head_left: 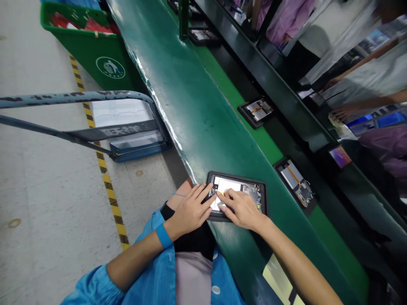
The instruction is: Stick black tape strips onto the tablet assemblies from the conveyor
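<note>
An opened tablet [227, 184] in a black frame lies on the green bench edge before me, its white battery area and circuit board exposed. My left hand [192, 209] rests on its left side, fingers stretched out flat over the rim, with a blue band at the wrist. From the right, my right hand [243, 209] reaches over the tablet, index finger pressed down close to the left fingertips. Its other fingers are curled, and a small whitish bit shows between index finger and thumb, too small to name.
More opened tablets [294, 180] lie on the line at right, another tablet [257, 111] farther up. A yellowish sheet [280, 279] is under my right forearm. Left of the bench [178, 106] stand a blue trolley [136, 148] and a green bin [92, 55]. Co-workers sit opposite.
</note>
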A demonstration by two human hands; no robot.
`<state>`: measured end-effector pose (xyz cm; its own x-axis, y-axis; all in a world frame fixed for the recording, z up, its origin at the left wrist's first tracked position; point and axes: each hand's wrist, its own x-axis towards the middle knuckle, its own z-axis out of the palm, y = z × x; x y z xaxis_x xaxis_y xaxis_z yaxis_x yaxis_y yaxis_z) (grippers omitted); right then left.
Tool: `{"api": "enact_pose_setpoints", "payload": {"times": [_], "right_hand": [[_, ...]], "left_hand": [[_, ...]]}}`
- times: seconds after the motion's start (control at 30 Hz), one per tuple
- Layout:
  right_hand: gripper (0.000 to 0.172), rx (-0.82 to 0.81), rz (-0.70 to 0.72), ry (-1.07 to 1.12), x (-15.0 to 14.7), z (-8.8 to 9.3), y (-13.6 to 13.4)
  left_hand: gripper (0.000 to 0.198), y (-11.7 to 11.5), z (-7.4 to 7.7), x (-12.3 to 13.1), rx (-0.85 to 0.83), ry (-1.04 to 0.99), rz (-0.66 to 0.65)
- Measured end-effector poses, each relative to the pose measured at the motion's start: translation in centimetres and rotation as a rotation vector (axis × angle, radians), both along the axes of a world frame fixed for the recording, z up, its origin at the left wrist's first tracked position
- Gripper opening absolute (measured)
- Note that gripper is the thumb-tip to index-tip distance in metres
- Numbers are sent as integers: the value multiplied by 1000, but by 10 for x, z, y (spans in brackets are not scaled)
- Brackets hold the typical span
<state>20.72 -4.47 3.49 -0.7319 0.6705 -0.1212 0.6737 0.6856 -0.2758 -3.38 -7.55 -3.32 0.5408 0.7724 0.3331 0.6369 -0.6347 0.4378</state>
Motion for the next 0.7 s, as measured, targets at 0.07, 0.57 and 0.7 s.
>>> {"api": "enact_pose_setpoints", "payload": {"times": [0.07, 0.57, 0.7], "right_hand": [[45, -45, -9, 18, 1, 3, 2], [39, -275, -177, 107, -6, 19, 15], [25, -235, -268, 148, -14, 16, 22]], "left_hand": [[48, 0, 2, 1, 6, 14, 3], [46, -2, 13, 8, 19, 89, 49], [47, -3, 17, 9, 22, 106, 55]]}}
